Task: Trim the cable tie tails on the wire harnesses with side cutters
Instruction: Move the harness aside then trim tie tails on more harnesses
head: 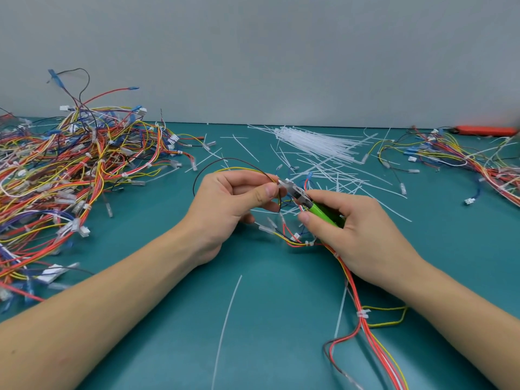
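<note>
Harness in work: the wire harness [349, 274] with red, yellow and white wires lies between the two hands and runs from there under the right wrist toward the near edge of the table.
Cable tie: a white cable tie [363, 314] sits around this harness, nearer to the person than the right hand; another small white tie [309, 243] is just below the right thumb.
Side cutters: the side cutters [312, 202] with green handles are in the right hand, the metal head points up and left, toward the left fingertips.
Right hand: the right hand [354, 229] has its fingers curled around the green handles and grips them.
Left hand: the left hand [233, 201] pinches a thin bunch of wires between thumb and forefinger, just beside the cutter head; whether the blades touch a tie tail I cannot tell.
Beyond the hands: many loose white cable ties [318, 143] lie spread behind the right hand.
Left of the left hand: a big pile of harnesses [64, 170].
Far right of the right hand: a smaller pile of harnesses [461, 156] and an orange object [484, 130], blurred.
Surface: a teal table mat [168, 319]; a single long white tie tail [226, 327] lies on it between the forearms.
</note>
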`<action>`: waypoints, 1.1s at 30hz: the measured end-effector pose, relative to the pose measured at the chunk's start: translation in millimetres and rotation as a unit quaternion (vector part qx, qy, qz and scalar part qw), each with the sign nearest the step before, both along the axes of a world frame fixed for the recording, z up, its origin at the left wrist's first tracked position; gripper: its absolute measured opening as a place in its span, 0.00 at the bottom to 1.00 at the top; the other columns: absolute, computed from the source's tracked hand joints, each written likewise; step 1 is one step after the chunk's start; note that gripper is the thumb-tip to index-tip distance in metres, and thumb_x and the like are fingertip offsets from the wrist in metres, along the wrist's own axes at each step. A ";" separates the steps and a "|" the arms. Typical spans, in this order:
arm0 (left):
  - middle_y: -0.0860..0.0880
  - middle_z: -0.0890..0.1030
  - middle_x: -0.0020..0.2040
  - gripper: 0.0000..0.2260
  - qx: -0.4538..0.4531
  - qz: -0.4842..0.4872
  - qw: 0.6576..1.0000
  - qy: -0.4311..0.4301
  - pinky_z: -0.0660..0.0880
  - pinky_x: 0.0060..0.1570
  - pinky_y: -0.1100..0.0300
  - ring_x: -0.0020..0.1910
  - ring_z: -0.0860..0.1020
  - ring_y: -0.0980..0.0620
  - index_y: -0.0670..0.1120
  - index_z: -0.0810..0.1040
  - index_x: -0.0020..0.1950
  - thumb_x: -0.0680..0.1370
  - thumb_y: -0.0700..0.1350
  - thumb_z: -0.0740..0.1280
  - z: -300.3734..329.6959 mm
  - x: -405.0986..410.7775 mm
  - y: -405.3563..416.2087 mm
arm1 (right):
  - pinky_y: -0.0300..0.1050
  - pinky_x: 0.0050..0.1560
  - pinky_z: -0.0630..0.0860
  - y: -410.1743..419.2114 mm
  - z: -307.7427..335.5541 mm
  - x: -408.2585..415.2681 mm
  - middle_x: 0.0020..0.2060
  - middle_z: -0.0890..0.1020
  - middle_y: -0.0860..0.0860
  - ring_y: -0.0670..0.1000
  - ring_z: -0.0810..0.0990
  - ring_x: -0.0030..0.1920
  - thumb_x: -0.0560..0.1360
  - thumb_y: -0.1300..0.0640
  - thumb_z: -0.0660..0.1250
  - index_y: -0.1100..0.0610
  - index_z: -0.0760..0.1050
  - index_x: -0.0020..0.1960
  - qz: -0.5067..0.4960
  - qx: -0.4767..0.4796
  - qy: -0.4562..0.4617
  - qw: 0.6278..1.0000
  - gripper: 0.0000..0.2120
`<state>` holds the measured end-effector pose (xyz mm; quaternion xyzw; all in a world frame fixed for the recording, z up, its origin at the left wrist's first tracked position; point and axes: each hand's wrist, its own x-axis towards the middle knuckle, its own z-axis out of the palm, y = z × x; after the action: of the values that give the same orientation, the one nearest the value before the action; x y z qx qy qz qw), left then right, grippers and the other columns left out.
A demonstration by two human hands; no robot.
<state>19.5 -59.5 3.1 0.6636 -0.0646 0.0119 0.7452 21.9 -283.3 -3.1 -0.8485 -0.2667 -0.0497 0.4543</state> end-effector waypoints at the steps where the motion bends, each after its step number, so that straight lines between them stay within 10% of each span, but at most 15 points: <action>1: 0.47 0.88 0.49 0.06 0.001 0.000 1.000 0.000 0.72 0.30 0.67 0.43 0.87 0.51 0.52 0.87 0.46 0.71 0.51 0.76 -0.2 0.0 -0.1 | 0.38 0.32 0.66 0.2 0.5 0.1 0.34 0.76 0.53 0.43 0.67 0.31 0.81 0.52 0.70 0.37 0.82 0.58 0.000 0.002 0.001 1.000 0.10; 10: 0.47 0.88 0.49 0.03 0.002 0.002 1.000 0.010 0.72 0.30 0.68 0.43 0.86 0.52 0.52 0.87 0.46 0.74 0.48 0.75 1.2 -0.4 -0.5 | 0.41 0.31 0.69 -0.6 1.4 2.8 0.34 0.76 0.54 0.44 0.69 0.32 0.81 0.48 0.70 0.42 0.83 0.55 -0.024 0.040 -0.009 0.999 0.05; 17: 0.47 0.88 0.50 0.03 0.010 0.003 1.000 0.015 0.72 0.30 0.67 0.44 0.86 0.52 0.51 0.86 0.47 0.79 0.44 0.73 -1.0 2.1 2.6 | 0.53 0.49 0.77 -15.5 -0.7 20.0 0.44 0.84 0.55 0.47 0.78 0.41 0.79 0.51 0.71 0.42 0.83 0.51 -0.099 0.152 0.013 0.983 0.04; 33: 0.47 0.88 0.48 0.02 0.011 0.027 0.999 0.012 0.71 0.29 0.66 0.40 0.83 0.54 0.47 0.86 0.47 0.76 0.44 0.75 -2.8 4.0 1.8 | 0.31 0.44 0.71 -3.4 3.7 -2.5 0.41 0.82 0.44 0.47 0.78 0.43 0.77 0.47 0.72 0.46 0.82 0.57 -0.045 -0.028 -0.025 0.998 0.10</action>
<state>23.4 -57.7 0.2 0.6736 -0.0378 0.0239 0.7378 19.5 -286.6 0.6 -0.8703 -0.2409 -0.0836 0.4214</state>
